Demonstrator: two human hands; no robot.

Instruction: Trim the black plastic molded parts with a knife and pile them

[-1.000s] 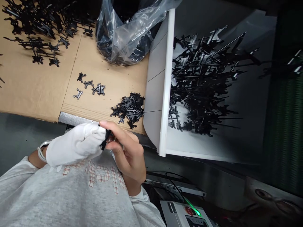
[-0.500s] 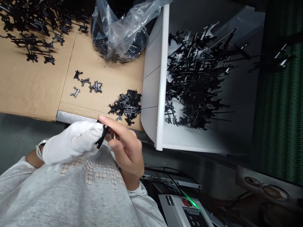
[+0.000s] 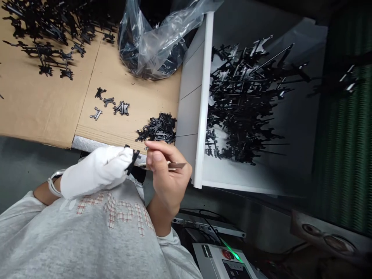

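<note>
My left hand (image 3: 97, 170), in a white glove, is closed on a small black plastic part (image 3: 133, 162) with notched ends. It holds the part in front of my chest. My bare right hand (image 3: 170, 176) is closed around a slim metal tool (image 3: 176, 166), whose flat end sticks out behind the fingers. The tool's other end points left toward the black part; whether they touch I cannot tell. Just beyond my right hand lies a pile of similar black parts (image 3: 159, 126) on the cardboard (image 3: 139, 91). Several loose parts (image 3: 109, 101) lie to its left.
A white bin (image 3: 200, 155) on the right holds many black parts on sprues (image 3: 244, 100). A clear plastic bag (image 3: 151, 50) of black pieces stands at the back. More sprues (image 3: 49, 31) lie back left. A control box (image 3: 221, 259) with a green light is below right.
My right hand has moved right, away from the black part, and its fingers have closed in on the metal tool, which now shows more. My left hand still holds the part. The view has shifted slightly.
</note>
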